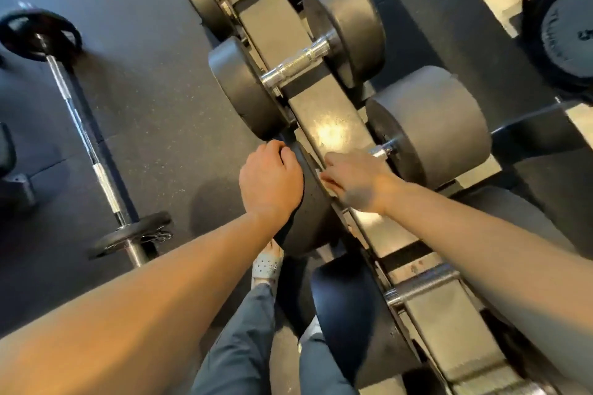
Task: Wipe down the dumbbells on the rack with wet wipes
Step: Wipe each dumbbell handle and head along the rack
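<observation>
On the far left a barbell (84, 135) lies on the floor (154, 80), well apart from your work. Next comes your left hand (271, 178): its fingers curl over the rim of the near head (308, 218) of the dumbbell you are on and grip it. That dumbbell sits across the rack (327, 128), with its chrome handle (382, 151) running right to the far head (433, 125).

Just right of the left hand, a scrap of white peeks out, probably the wet wipe (323, 179). It lies under your right hand (356, 184), which reaches across the rack toward the handle. Blur hides those fingers, so I cannot tell whether they curl round anything or lie flat.

Judge this dumbbell as heavy and rigid: do not try to lift it, just brace it by the head rim as you are. The round heads may roll in the cradle. The handle looks knurled, so a thin, soft wipe could snag or tear there; fold it and wrap it round. Wetted metal will likely turn slippery. 1 more dumbbell (298, 62) waits further along.
</observation>
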Tool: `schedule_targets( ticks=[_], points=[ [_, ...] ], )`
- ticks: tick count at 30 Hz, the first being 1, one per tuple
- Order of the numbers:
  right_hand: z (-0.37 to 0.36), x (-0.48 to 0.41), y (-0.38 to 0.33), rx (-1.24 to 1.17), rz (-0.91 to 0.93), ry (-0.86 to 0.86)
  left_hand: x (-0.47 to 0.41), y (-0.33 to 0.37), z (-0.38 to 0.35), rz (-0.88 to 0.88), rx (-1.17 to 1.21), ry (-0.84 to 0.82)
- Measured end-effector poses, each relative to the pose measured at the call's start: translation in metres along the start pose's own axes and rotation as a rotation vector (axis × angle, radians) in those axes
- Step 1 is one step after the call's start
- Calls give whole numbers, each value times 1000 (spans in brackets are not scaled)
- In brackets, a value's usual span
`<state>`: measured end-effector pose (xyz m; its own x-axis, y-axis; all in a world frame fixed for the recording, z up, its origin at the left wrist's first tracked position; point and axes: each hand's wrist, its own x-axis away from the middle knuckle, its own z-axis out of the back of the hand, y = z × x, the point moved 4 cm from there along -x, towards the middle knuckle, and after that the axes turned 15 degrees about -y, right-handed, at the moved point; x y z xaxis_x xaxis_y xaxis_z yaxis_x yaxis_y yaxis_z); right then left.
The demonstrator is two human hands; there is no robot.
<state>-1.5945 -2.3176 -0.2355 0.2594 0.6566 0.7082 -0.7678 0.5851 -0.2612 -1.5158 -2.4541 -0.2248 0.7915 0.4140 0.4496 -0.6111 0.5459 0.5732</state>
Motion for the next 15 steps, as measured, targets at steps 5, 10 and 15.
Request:
schedule_targets(
  ticks=[5,10,15],
  points=[
    [22,-38,0,31,-100,-340,0,-1,-1,33,6,31],
    [14,-54,20,-195,-230,-694,2,2,0,43,4,56],
    [7,-41,5,-146,-109,-334,4,5,0,46,16,60]
  ],
)
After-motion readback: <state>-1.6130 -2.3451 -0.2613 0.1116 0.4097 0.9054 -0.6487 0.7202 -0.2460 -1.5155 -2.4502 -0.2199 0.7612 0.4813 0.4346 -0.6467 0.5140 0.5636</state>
